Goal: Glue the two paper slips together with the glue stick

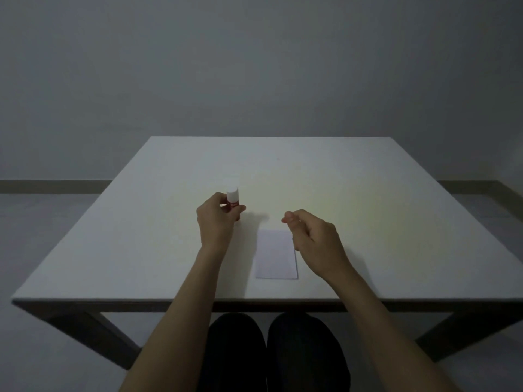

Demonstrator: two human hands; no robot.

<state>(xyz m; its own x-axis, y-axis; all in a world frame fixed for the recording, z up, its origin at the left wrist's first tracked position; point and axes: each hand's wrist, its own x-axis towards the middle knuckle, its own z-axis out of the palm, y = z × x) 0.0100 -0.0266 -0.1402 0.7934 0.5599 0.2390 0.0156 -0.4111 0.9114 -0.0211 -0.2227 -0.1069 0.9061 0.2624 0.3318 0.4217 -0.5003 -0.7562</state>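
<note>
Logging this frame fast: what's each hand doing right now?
Left hand: closed around the glue stick, upright, cap on.
Right hand: fingers loosely curled, holding nothing visible, above the paper.

Paper slips lie flat on the desk, near its front edge, approx. mid-width. Glue stick stands upright behind and left of them, w/ left hand around it. Right hand sits just right of the slips, overlapping their back right corner.
</note>
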